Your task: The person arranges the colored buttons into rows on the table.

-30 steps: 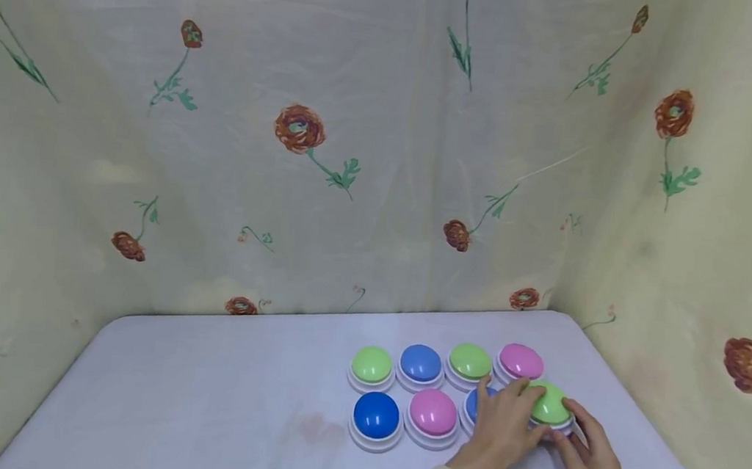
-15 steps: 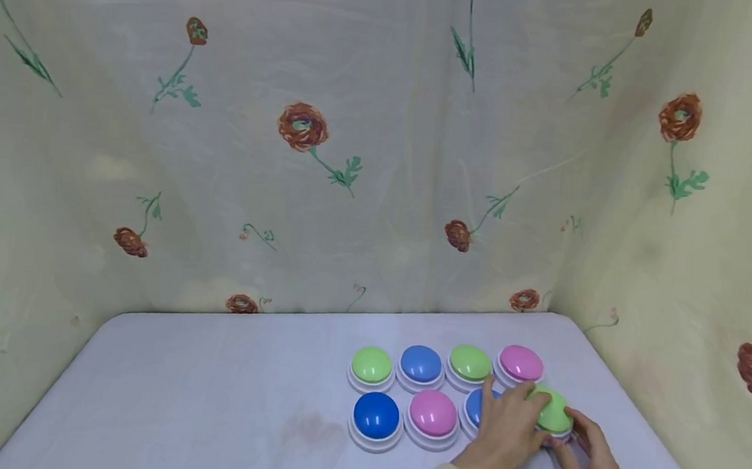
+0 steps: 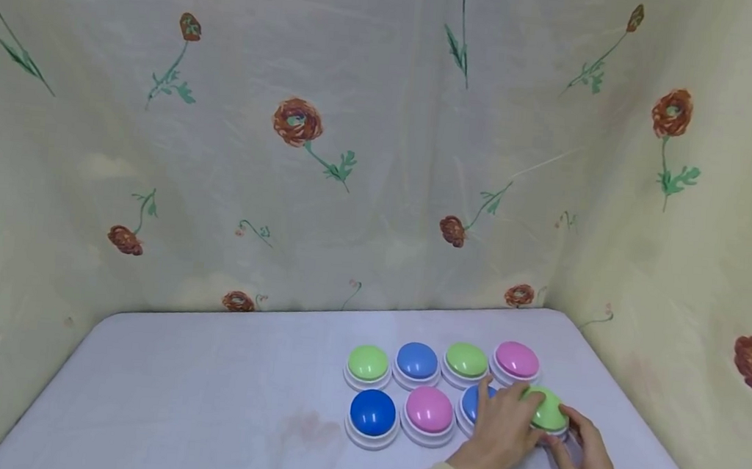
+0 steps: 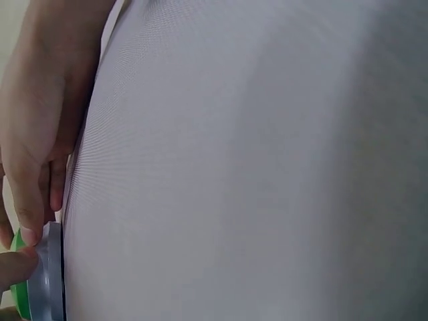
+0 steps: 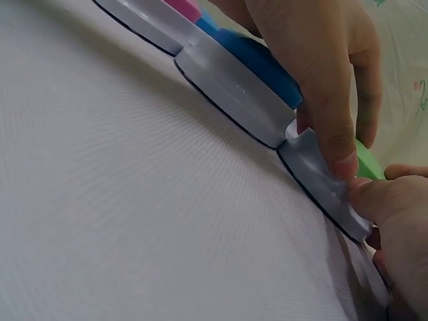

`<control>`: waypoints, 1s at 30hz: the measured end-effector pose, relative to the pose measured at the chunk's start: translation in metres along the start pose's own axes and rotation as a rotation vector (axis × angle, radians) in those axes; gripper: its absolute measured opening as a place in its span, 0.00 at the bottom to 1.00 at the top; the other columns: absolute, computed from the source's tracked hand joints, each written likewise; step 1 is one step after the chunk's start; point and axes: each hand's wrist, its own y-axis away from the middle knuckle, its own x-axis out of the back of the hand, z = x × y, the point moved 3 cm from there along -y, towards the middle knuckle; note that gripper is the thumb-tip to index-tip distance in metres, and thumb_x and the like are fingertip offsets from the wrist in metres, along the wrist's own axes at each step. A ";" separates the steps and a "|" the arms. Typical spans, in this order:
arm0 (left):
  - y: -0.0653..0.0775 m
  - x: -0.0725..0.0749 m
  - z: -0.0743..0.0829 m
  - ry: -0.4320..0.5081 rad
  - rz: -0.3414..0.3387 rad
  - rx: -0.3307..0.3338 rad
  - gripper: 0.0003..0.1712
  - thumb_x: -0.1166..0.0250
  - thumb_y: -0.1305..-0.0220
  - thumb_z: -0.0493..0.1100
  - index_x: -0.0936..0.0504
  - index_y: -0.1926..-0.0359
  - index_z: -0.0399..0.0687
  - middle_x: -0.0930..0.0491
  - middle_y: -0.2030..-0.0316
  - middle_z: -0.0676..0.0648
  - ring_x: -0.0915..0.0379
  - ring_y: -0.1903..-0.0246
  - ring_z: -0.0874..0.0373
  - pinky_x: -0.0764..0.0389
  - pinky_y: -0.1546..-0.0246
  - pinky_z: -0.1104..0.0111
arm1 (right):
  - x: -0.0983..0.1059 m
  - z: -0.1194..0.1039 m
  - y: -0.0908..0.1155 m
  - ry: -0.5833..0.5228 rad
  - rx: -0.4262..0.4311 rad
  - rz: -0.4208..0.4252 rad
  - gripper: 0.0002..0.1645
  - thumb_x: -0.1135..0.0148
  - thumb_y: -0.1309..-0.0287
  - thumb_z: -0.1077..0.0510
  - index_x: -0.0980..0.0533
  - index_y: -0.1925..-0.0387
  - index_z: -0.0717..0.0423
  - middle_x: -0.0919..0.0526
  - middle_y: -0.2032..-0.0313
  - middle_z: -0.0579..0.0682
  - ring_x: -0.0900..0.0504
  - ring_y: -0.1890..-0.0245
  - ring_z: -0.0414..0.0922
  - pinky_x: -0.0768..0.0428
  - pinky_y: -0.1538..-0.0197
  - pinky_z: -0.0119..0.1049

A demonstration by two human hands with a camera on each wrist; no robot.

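Note:
A push button with a light green dome (image 3: 549, 411) and a white base sits at the right end of the front row. My left hand (image 3: 500, 432) grips its left side, thumb at the near edge, while one finger reaches over the neighbouring blue button (image 3: 472, 402) and partly hides it. On the other side my right hand (image 3: 590, 465) holds the same green button between thumb and fingers. Both thumbs press close together on the white base (image 5: 321, 180) in the right wrist view. That base stands against the neighbouring button's base (image 5: 234, 93).
A pink button (image 3: 429, 409) and a dark blue button (image 3: 372, 413) continue the front row leftward. Behind stand a green (image 3: 368, 363), a blue (image 3: 417, 361), another green (image 3: 466, 360) and a pink button (image 3: 517, 360). Flowered cloth (image 3: 353, 188) hangs around the white table (image 3: 191, 397).
The green button between my hands has shifted slightly toward the near side, with both hands staying on it. The other buttons keep their places; the head view has swung slightly.

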 end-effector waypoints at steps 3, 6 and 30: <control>0.001 0.003 -0.007 0.069 0.019 0.013 0.31 0.35 0.48 0.65 0.28 0.42 0.68 0.24 0.44 0.61 0.26 0.47 0.67 0.37 0.37 0.50 | -0.003 -0.001 -0.001 0.002 0.009 -0.003 0.31 0.41 0.40 0.64 0.39 0.37 0.66 0.31 0.44 0.70 0.45 0.43 0.14 0.51 0.47 0.03; 0.006 0.011 -0.024 0.235 0.034 0.067 0.30 0.36 0.44 0.60 0.28 0.40 0.66 0.25 0.42 0.60 0.30 0.42 0.67 0.37 0.37 0.46 | -0.007 -0.001 -0.002 -0.018 0.018 -0.003 0.31 0.41 0.41 0.66 0.38 0.38 0.68 0.30 0.44 0.70 0.46 0.45 0.11 0.51 0.47 0.03; 0.121 0.080 -0.260 0.833 0.479 0.586 0.11 0.40 0.36 0.39 0.19 0.54 0.52 0.18 0.63 0.51 0.24 0.63 0.61 0.21 0.59 0.70 | 0.002 0.076 -0.005 -0.125 -0.202 0.045 0.31 0.45 0.36 0.58 0.39 0.33 0.57 0.41 0.50 0.18 0.43 0.48 0.13 0.40 0.55 0.04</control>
